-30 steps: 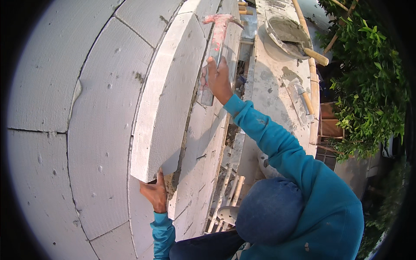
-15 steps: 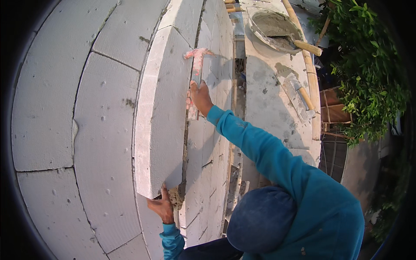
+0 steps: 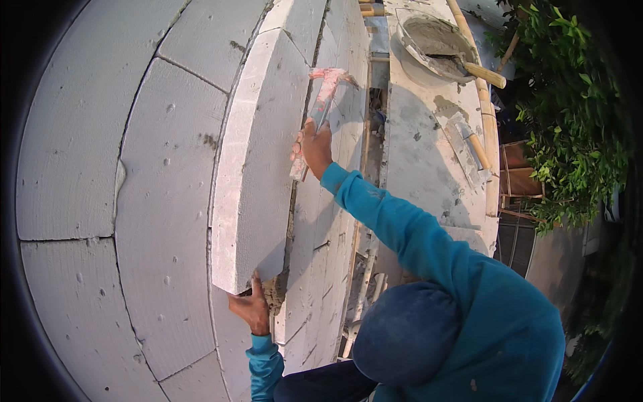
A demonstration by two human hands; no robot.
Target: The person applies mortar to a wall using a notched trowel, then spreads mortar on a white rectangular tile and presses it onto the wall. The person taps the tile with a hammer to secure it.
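Observation:
My left hand [image 3: 250, 312] grips the near end of a pale lightweight concrete block [image 3: 264, 161], thumb on its side face and fingers around the lower corner. Grey mortar [image 3: 276, 292] shows beside that hand under the block's end. In my right hand [image 3: 316, 149] is a claw hammer [image 3: 327, 87] with a worn pinkish-red head, closed around the middle of its handle. The hammer head points away from me, to the right of the block's side face and above the wall's pale courses. The handle's butt is close to the block.
A wall of large pale blocks [image 3: 161, 161] fills the left. On the plank platform [image 3: 418, 161] to the right stand a bucket [image 3: 435, 47] of mortar with a wooden-handled tool and a flat trowel [image 3: 462, 144]. A bamboo pole [image 3: 489, 127] edges the platform; leafy branches [image 3: 562, 100] hang beyond.
The hammer has swung right, its head now farther from the block's side and tilted. My left hand stays at the block's near end. The view has shifted slightly.

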